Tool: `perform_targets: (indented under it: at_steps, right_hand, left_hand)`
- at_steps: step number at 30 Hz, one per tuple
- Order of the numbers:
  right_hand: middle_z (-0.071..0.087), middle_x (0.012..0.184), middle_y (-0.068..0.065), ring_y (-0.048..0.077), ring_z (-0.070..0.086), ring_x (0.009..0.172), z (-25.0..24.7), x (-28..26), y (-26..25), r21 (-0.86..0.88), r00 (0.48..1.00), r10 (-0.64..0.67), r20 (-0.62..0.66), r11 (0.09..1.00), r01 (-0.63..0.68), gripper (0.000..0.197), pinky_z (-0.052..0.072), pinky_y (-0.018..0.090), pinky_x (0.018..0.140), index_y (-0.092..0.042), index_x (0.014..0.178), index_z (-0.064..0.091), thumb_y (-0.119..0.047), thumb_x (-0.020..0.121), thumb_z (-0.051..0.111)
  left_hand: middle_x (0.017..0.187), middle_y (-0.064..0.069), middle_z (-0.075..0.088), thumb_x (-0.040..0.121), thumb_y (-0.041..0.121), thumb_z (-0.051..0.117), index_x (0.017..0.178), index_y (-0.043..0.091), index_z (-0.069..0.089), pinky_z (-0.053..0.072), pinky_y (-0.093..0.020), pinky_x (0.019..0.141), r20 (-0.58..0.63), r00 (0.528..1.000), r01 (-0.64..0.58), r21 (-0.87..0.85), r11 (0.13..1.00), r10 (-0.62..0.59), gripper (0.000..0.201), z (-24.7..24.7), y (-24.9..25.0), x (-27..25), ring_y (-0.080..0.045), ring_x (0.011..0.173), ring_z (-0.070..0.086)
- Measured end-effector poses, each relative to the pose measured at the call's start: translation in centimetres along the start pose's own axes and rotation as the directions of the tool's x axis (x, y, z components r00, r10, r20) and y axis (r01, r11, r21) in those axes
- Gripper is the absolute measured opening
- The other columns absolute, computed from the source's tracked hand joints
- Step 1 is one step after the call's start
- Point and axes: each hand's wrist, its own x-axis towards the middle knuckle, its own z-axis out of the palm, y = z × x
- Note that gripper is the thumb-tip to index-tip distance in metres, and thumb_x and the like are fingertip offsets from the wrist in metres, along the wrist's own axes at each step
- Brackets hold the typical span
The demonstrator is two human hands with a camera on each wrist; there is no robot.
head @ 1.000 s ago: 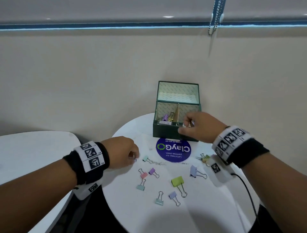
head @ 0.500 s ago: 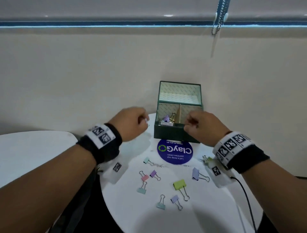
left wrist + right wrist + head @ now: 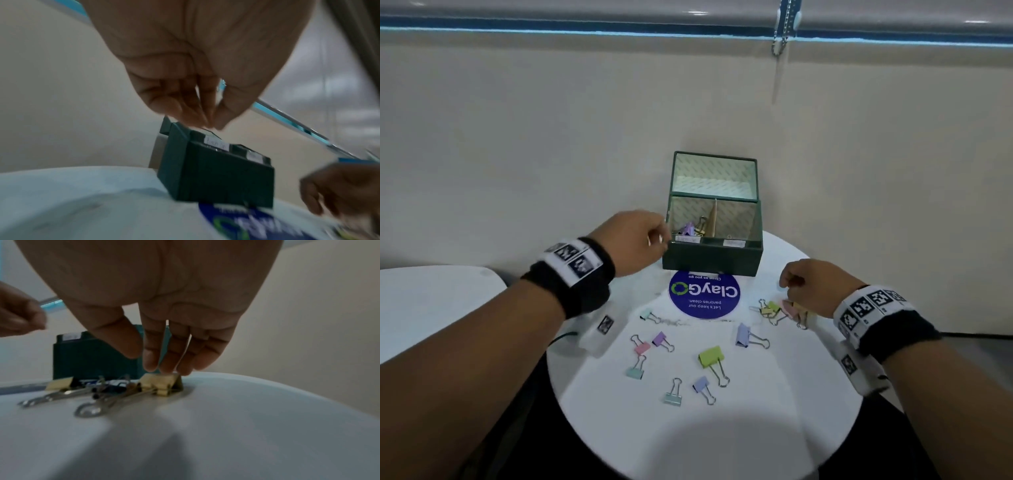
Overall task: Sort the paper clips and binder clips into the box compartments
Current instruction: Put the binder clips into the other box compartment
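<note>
The green box stands open at the back of the round white table. Its left compartment holds purple and gold binder clips. My left hand hovers at the box's left rim, fingertips pinched on something small and thin, seemingly a paper clip. My right hand is low over a cluster of clips at the right. Its straight fingers touch the top of a yellow binder clip, with the thumb held apart. Several pastel binder clips lie scattered mid-table, with thin paper clips near them.
A round blue ClayGo sticker lies in front of the box. A second white table stands to the left across a dark gap. The beige wall rises right behind the box. A blind chain hangs at the upper right.
My left hand rose from the table's left side to the box's left rim. My right hand left the box and came down onto the clips at the right.
</note>
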Motion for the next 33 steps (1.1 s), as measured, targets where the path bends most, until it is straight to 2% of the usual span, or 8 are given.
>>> perform_targets:
  at_steps: [5, 13, 16, 20, 22, 27, 31, 33]
  right_hand:
    - [0.057, 0.095, -0.018, 0.005, 0.058, 0.091, 0.6, 0.0, -0.9, 0.005, 0.992, -0.093, 0.09, 0.996, 0.093, 0.017, 0.048, 0.023, 0.082, -0.037, 0.097, 0.065, -0.03, 0.082, 0.07]
    - [0.062, 0.092, -0.014, 0.011, 0.061, 0.089, 0.8, -0.5, -1.1, 0.051, 0.988, -0.151, 0.039, 0.988, 0.148, 0.012, 0.053, 0.03, 0.081, -0.028, 0.076, 0.063, -0.025, 0.074, 0.074]
    - [0.068, 0.088, -0.008, 0.015, 0.06, 0.073, 0.5, -0.9, -1.2, 0.198, 0.987, -0.157, -0.04, 0.967, 0.162, 0.022, 0.053, 0.034, 0.072, -0.022, 0.069, 0.05, -0.012, 0.072, 0.07]
    - [0.057, 0.068, 0.011, 0.026, 0.053, 0.062, 0.3, -0.8, -1.3, 0.276, 0.977, -0.151, -0.153, 0.942, 0.189, 0.027, 0.044, 0.035, 0.059, -0.023, 0.068, 0.035, -0.005, 0.077, 0.053]
    - [0.047, 0.065, 0.005, 0.024, 0.043, 0.062, 0.3, -0.6, -1.3, 0.275, 0.981, -0.15, -0.119, 0.945, 0.178, 0.024, 0.039, 0.035, 0.06, -0.024, 0.073, 0.035, -0.005, 0.08, 0.046]
    - [0.047, 0.058, -0.004, 0.017, 0.041, 0.053, 0.4, -0.8, -2.2, 0.186, 0.99, -0.141, -0.024, 0.972, 0.144, 0.026, 0.037, 0.028, 0.055, -0.024, 0.08, 0.055, -0.007, 0.091, 0.039]
    - [0.056, 0.071, -0.008, 0.016, 0.05, 0.062, 0.5, -0.3, -3.4, 0.082, 0.981, -0.182, -0.063, 0.979, 0.187, 0.011, 0.046, 0.029, 0.061, -0.026, 0.081, 0.052, -0.021, 0.09, 0.051]
    - [0.055, 0.083, -0.013, 0.012, 0.056, 0.073, 0.7, 0.2, -4.0, -0.008, 0.984, -0.176, -0.035, 0.984, 0.175, 0.011, 0.046, 0.027, 0.067, -0.033, 0.089, 0.052, -0.033, 0.086, 0.063]
  left_hand:
    - [0.103, 0.02, 0.056, 0.086, 0.031, 0.066, 0.12, 0.048, 0.061, 0.041, -0.017, 0.084, 0.501, 0.865, -0.082, 0.181, 0.98, -0.02, 0.038, 1.1, -0.9, -4.2, -0.002, 0.092, 0.055]
    - [0.082, 0.016, 0.06, 0.082, 0.031, 0.07, 0.084, 0.032, 0.064, 0.041, -0.018, 0.067, 0.363, 0.931, -0.024, 0.157, 0.987, -0.035, 0.006, 3.0, -0.7, -4.3, -0.005, 0.079, 0.057]
    - [0.075, 0.013, 0.06, 0.08, 0.028, 0.07, 0.07, 0.027, 0.054, 0.036, -0.017, 0.059, 0.267, 0.964, -0.021, 0.114, 0.993, -0.01, 0.019, 2.9, -0.8, -4.5, -0.005, 0.071, 0.054]
    - [0.078, 0.01, 0.061, 0.087, 0.022, 0.066, 0.091, 0.034, 0.056, 0.044, -0.022, 0.065, 0.254, 0.967, -0.018, -0.017, 1.0, 0.022, 0.016, 2.5, -0.7, -5.2, -0.007, 0.071, 0.056]
    - [0.082, 0.012, 0.056, 0.093, 0.016, 0.058, 0.102, 0.041, 0.061, 0.044, -0.023, 0.069, 0.289, 0.956, -0.039, -0.046, 0.998, 0.051, 0.027, 2.4, -0.8, -5.6, -0.003, 0.069, 0.055]
    - [0.09, 0.018, 0.056, 0.091, 0.004, 0.053, 0.089, 0.029, 0.076, 0.043, -0.02, 0.077, 0.365, 0.93, -0.003, -0.099, 0.995, 0.039, 0.033, 2.4, -1.7, -6.5, -0.004, 0.077, 0.062]
    - [0.098, 0.019, 0.059, 0.085, 0.038, 0.072, 0.098, 0.036, 0.075, 0.05, -0.023, 0.082, 0.365, 0.929, -0.031, -0.094, 0.995, 0.064, 0.013, 2.4, -1.4, -7.4, 0.002, 0.084, 0.06]
    - [0.099, 0.023, 0.055, 0.073, 0.058, 0.076, 0.102, 0.039, 0.072, 0.05, -0.022, 0.08, 0.415, 0.909, -0.025, -0.039, 0.999, 0.038, 0.035, 2.5, -0.9, -7.9, 0.004, 0.083, 0.058]
